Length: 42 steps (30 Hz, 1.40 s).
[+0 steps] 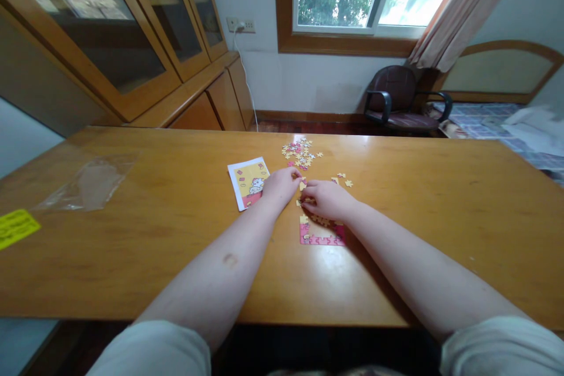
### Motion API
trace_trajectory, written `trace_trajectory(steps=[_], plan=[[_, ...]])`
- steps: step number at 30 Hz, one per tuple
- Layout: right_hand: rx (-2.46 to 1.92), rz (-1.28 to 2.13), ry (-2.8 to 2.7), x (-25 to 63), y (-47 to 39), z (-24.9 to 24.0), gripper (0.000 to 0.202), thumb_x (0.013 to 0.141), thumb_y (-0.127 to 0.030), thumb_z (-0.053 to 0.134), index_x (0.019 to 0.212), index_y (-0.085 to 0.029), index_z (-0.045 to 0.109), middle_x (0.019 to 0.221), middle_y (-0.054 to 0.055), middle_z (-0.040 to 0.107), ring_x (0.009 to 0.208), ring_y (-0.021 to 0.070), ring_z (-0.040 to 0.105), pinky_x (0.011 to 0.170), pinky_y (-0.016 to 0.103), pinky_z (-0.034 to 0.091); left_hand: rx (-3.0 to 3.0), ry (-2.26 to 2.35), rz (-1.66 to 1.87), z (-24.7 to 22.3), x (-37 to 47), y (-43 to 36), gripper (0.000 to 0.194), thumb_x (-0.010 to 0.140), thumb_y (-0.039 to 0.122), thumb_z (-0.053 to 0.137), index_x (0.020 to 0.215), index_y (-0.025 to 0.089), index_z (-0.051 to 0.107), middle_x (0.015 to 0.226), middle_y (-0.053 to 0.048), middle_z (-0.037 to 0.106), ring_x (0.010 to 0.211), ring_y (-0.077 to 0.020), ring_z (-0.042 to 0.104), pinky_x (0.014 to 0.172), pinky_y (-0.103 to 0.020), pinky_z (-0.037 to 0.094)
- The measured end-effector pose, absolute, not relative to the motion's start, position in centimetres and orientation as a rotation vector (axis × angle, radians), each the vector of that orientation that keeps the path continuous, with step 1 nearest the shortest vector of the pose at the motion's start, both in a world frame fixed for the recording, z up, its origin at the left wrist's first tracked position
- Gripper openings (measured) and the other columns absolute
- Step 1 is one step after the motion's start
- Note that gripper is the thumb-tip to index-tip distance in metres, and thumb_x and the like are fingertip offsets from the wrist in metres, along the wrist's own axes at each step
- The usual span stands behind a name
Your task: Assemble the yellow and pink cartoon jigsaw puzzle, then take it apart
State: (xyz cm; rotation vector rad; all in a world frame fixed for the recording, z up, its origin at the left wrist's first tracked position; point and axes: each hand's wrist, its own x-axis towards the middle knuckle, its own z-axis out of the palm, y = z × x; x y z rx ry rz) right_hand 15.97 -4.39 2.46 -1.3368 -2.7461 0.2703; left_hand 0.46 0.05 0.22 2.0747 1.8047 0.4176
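Note:
My left hand (284,181) is closed, its fingertips at small yellow puzzle pieces (302,185) just below the loose pile (300,153). What its fingers pinch, if anything, is too small to name. My right hand (325,198) rests above the partly joined puzzle (322,240), fingers bent together near a small piece (298,203); their grip is hidden. Pink pieces form the puzzle's lower edge, with yellow ones above. Partly covered by my left hand, a picture sheet (247,182) shows white figures on yellow and pink.
A few loose pieces (348,183) lie beyond my right hand on the wooden table (176,258). At the left are a clear plastic bag (94,185) and a yellow label (17,228). Behind the table stand a cabinet (198,114) and an armchair (394,94).

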Motion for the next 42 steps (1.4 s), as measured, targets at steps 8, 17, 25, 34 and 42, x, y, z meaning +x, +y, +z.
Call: trace_trajectory(steps=[8,17,25,34,42], plan=[[-1.675,0.203,-2.466,17.8,-3.2,3.9,0.026,0.089,-0.036,0.05,0.092,-0.023,0.072,0.095,0.006,0.068,0.079,0.0167,0.062,0.069,0.026,0.043,2.085,1.793,0.435,0.3,0.3,0.0,0.02,0.083,0.039,0.056,0.094,0.029,0.069,0.092,-0.002,0.072,0.085,-0.0213,0.064,0.073,-0.03,0.047],[-2.195,0.163,-2.243,24.8,1.3,3.8,0.024,0.074,-0.019,0.06,0.093,-0.023,0.073,0.092,0.008,0.071,0.079,0.0215,0.063,0.065,0.029,0.043,2.054,1.784,0.443,0.2,0.2,0.0,0.02,0.084,0.04,0.056,0.094,0.029,0.069,0.094,-0.002,0.072,0.087,-0.0216,0.064,0.074,-0.03,0.047],[-1.881,0.41,-2.39,25.0,1.7,3.0,0.035,0.074,-0.01,0.058,0.101,-0.024,0.074,0.105,0.005,0.071,0.089,0.0189,0.063,0.075,0.025,0.046,2.051,1.792,0.411,0.5,0.2,-0.1,0.021,0.084,0.04,0.055,0.096,0.028,0.069,0.095,-0.002,0.072,0.088,-0.0223,0.064,0.076,-0.031,0.046],[-1.982,0.426,-2.352,25.5,2.4,2.0,0.028,0.076,-0.018,0.059,0.097,-0.024,0.076,0.099,0.004,0.073,0.078,0.0168,0.064,0.064,0.021,0.044,2.063,1.799,0.409,0.4,0.2,0.0,0.021,0.084,0.039,0.055,0.096,0.028,0.069,0.096,-0.002,0.072,0.088,-0.0227,0.064,0.074,-0.031,0.046],[-2.091,0.321,-2.211,26.4,2.2,2.3,0.029,0.087,-0.033,0.051,0.095,-0.018,0.074,0.089,0.009,0.073,0.073,0.018,0.063,0.064,0.025,0.043,2.057,1.798,0.422,0.4,0.2,-0.1,0.02,0.083,0.039,0.055,0.094,0.029,0.069,0.094,-0.001,0.072,0.086,-0.0227,0.064,0.072,-0.031,0.046]])
